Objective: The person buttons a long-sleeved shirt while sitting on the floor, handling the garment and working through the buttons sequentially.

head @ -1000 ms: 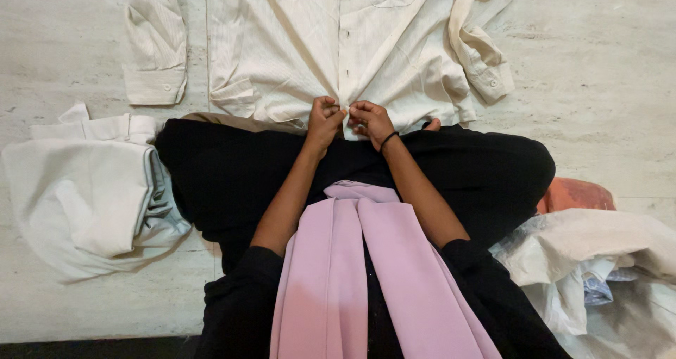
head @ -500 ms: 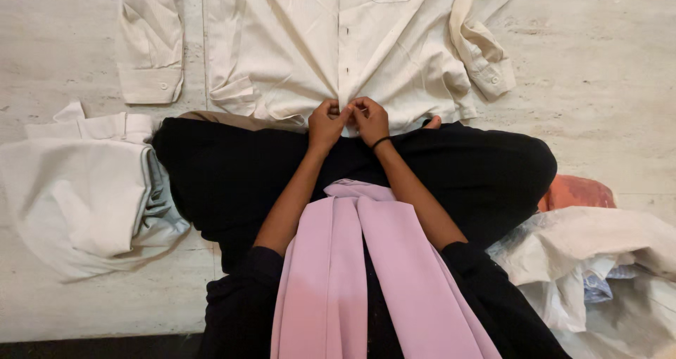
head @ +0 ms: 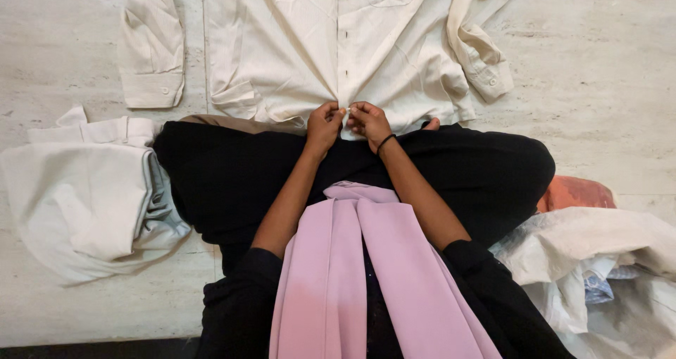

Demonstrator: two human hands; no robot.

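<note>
Left hand and right hand pinch bottom of button placket on cream shirt, fingertips tight on fabric. Shirt spread flat on pale stone floor, front up, hem touching crossed black-trousered legs. Folded white garments near left knee.

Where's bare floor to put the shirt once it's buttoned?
Bare floor lies upper left, beside the shirt sleeve and above the folded pile. More lies upper right, beyond the other sleeve. Lower right is crowded with heaped clothes; both hands, left hand and right hand, fill the hem.
</note>
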